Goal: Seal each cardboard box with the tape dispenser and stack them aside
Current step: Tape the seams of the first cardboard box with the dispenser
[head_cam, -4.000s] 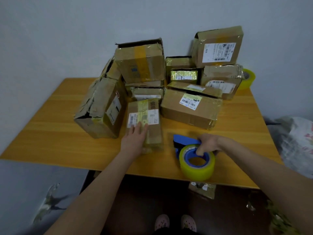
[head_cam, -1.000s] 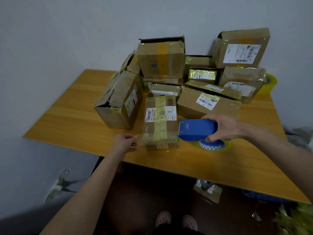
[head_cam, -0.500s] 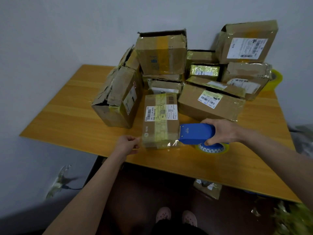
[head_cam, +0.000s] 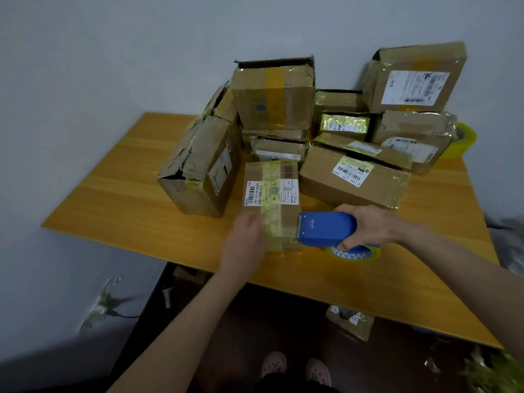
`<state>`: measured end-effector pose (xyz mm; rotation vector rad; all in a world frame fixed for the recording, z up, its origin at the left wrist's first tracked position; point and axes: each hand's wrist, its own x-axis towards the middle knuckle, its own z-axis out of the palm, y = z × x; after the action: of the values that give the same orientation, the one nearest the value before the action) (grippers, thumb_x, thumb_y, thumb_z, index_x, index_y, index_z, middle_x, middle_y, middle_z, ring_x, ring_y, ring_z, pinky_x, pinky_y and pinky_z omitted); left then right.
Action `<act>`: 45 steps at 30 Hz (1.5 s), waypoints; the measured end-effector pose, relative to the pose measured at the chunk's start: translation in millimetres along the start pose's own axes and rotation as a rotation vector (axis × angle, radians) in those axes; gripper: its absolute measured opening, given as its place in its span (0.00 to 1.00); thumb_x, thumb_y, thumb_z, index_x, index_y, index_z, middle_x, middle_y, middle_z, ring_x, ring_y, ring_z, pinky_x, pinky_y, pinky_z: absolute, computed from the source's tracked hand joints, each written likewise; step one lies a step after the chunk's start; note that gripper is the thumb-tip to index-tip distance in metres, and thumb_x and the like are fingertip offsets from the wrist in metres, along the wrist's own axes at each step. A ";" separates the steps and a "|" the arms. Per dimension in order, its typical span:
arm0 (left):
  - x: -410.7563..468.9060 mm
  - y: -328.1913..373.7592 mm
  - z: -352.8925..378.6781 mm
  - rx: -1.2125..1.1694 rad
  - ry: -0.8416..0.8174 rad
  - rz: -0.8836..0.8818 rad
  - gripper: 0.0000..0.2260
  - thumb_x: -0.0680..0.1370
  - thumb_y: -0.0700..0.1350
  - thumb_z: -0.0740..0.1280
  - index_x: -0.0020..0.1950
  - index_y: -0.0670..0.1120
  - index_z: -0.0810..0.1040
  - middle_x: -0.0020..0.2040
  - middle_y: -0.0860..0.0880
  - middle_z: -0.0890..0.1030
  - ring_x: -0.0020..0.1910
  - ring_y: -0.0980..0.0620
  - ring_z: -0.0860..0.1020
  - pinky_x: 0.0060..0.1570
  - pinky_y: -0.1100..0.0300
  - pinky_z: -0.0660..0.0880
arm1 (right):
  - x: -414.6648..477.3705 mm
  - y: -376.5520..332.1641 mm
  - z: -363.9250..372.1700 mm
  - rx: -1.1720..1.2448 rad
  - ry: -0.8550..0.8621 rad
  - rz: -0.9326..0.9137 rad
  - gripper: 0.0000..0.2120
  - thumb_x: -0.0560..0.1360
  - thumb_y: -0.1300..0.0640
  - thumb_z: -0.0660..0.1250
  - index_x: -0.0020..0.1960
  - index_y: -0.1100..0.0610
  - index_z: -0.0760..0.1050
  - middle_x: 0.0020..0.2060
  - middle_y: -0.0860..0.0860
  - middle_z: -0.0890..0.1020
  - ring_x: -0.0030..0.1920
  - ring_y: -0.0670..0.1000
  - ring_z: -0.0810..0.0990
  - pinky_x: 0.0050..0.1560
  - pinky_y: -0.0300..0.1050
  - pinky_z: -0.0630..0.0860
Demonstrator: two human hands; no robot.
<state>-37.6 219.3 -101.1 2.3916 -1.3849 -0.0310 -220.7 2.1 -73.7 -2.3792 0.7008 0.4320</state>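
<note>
Your small box [head_cam: 272, 202] sits close to the table's [head_cam: 113, 194] near edge, with room on the wood to its left and near right. Your left hand [head_cam: 246, 240] lies on its near-left top, fingers relaxed. Your right hand [head_cam: 371, 225] is curled round the blue tape dispenser [head_cam: 323, 229], whose front is at the box's right side. One dispenser, one yellow spare roll [head_cam: 465, 139] at the far corner, roughly eleven boxes [head_cam: 273, 95] piled behind

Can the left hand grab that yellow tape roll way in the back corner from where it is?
Probably not easily. The left hand is at the front box, and the yellow tape roll sits behind stacked boxes at the far right corner.
</note>
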 end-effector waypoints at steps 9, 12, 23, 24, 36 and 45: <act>-11.7 32.6 35.2 0.315 -0.391 0.230 0.33 0.80 0.41 0.54 0.73 0.46 0.31 0.77 0.47 0.35 0.75 0.53 0.34 0.75 0.54 0.37 | -6.9 12.0 1.2 -0.016 0.032 -0.004 0.30 0.65 0.45 0.74 0.64 0.40 0.65 0.49 0.43 0.77 0.50 0.49 0.77 0.50 0.53 0.79; -10.7 32.0 35.8 0.316 -0.413 0.228 0.34 0.80 0.40 0.55 0.72 0.47 0.30 0.77 0.48 0.35 0.75 0.54 0.34 0.76 0.53 0.41 | -10.7 18.9 1.0 0.070 0.023 -0.021 0.30 0.66 0.48 0.75 0.63 0.38 0.63 0.51 0.44 0.76 0.51 0.50 0.77 0.52 0.52 0.78; -11.0 25.8 40.4 0.289 -0.390 0.235 0.37 0.79 0.41 0.58 0.73 0.48 0.30 0.77 0.49 0.34 0.74 0.55 0.33 0.76 0.55 0.40 | -13.7 37.3 -2.0 0.172 0.011 -0.090 0.32 0.67 0.53 0.75 0.66 0.40 0.64 0.52 0.44 0.76 0.50 0.47 0.77 0.51 0.50 0.78; -10.7 25.2 40.9 0.290 -0.383 0.236 0.37 0.79 0.41 0.58 0.73 0.48 0.30 0.77 0.49 0.34 0.73 0.56 0.33 0.75 0.56 0.39 | -15.7 42.1 -5.1 0.147 0.004 -0.079 0.32 0.67 0.53 0.75 0.66 0.40 0.64 0.52 0.44 0.77 0.49 0.47 0.77 0.50 0.49 0.78; -12.5 31.1 43.4 0.291 -0.332 0.227 0.43 0.77 0.48 0.64 0.73 0.54 0.29 0.78 0.49 0.38 0.77 0.51 0.39 0.73 0.56 0.37 | -4.3 16.0 -5.1 -0.386 -0.016 0.016 0.25 0.65 0.38 0.68 0.60 0.40 0.68 0.40 0.42 0.76 0.44 0.49 0.77 0.37 0.43 0.75; -14.5 29.6 48.7 0.289 -0.300 0.240 0.42 0.76 0.48 0.65 0.77 0.52 0.35 0.79 0.48 0.39 0.77 0.50 0.39 0.72 0.56 0.35 | 20.0 -21.6 -4.8 -0.493 -0.057 0.007 0.25 0.64 0.36 0.68 0.58 0.42 0.70 0.37 0.41 0.72 0.42 0.49 0.75 0.32 0.41 0.68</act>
<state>-79.6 203.4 -139.0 2.5066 -1.9252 -0.1405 -191.5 6.0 -69.2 -2.8068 0.6299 0.7435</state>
